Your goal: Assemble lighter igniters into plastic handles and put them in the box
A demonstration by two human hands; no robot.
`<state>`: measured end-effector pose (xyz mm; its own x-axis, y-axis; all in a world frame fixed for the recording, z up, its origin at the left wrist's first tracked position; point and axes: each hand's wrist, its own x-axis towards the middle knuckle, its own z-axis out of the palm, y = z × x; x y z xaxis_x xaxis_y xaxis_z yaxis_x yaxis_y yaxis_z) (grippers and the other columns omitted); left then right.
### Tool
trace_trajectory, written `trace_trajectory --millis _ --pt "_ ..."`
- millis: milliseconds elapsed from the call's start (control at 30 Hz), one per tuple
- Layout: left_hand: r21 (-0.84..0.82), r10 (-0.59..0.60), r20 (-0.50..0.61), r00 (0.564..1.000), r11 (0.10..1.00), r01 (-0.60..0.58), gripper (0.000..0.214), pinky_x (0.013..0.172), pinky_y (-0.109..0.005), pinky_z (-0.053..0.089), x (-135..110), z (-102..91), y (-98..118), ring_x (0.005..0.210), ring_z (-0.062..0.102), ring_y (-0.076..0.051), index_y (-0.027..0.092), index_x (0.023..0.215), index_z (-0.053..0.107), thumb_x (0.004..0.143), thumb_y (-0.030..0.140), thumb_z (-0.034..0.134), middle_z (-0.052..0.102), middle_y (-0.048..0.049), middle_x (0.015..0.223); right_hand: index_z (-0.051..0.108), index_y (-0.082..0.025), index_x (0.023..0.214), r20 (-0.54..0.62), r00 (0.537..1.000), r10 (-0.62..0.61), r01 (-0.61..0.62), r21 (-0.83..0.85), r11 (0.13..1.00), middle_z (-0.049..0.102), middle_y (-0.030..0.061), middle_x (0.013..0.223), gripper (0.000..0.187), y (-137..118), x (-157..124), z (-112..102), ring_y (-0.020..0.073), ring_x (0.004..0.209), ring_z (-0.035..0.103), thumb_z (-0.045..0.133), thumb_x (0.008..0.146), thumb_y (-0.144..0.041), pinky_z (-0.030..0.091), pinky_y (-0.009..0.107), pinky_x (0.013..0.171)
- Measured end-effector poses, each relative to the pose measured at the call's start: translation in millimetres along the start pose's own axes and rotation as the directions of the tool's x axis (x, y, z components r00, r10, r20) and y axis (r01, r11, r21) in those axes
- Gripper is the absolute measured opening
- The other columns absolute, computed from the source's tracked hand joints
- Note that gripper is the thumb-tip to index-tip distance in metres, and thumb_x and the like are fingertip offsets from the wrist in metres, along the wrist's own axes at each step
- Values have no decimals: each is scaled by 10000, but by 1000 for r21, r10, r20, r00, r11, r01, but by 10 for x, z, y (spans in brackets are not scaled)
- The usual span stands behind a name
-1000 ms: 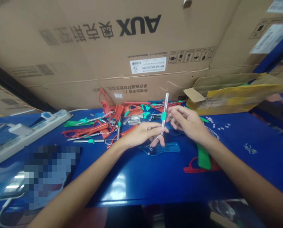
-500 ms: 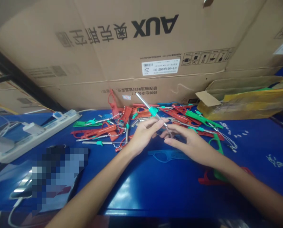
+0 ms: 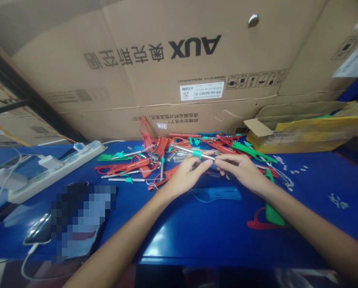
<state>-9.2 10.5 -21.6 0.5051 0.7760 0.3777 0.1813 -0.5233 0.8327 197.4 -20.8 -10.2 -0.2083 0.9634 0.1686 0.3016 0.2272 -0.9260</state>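
An upside-down AUX cardboard carton (image 3: 167, 78) walls off a glossy blue tabletop (image 3: 194, 236), with a yellow-taped box (image 3: 320, 136) at the right and a white power strip (image 3: 60, 170) at the left. At centre, a worker's left hand (image 3: 191, 174) and right hand (image 3: 242, 170) meet before a heap of red handle shells (image 3: 123, 167), with a translucent blue shell (image 3: 224, 195) lying on the tabletop just below them.

Between the hands, above the tabletop, is a metal tube (image 3: 184, 149), upright a second ago and now swung down almost level, its far end pointing left over the heap. The left fingers grip it beside its teal collar (image 3: 196, 153); the right fingers, near the collar earlier, now pinch narrowly at the opposite end. That shift appears to make this end, rather than the collar, the focus of the handwork.
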Motion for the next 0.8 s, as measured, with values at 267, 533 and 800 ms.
trace_trajectory --millis 267,533,800 --pt "651 255 84 963 718 -247 532 677 -319 435 17 -322 -88 532 555 -150 183 567 621 1016 463 562 607 3 532 794 -226 830 -120 955 -271 220 -327 919 752 39 804 302 37 42 -156 204 746 678 617 952 -439 532 335 716" --pt "772 507 8 862 545 -328 327 931 -392 446 -18 -166 172 1069 609 -241 145 1189 671 1013 406 584 734 -95 1171 795 -204 997 16 857 -515 422 -594 685 781 94 959 263 71 18 -71 251 863 715 559 1010 -317 547 396 790" --pt "695 418 142 897 603 -391 272 922 -387 452 20 -252 -75 890 676 -200 185 1278 634 1059 254 488 770 -64 1028 657 -243 1308 12 854 -520 420 -605 676 644 124 1329 374 22 -13 6 297 1266 567 643 960 -378 451 518 1088"
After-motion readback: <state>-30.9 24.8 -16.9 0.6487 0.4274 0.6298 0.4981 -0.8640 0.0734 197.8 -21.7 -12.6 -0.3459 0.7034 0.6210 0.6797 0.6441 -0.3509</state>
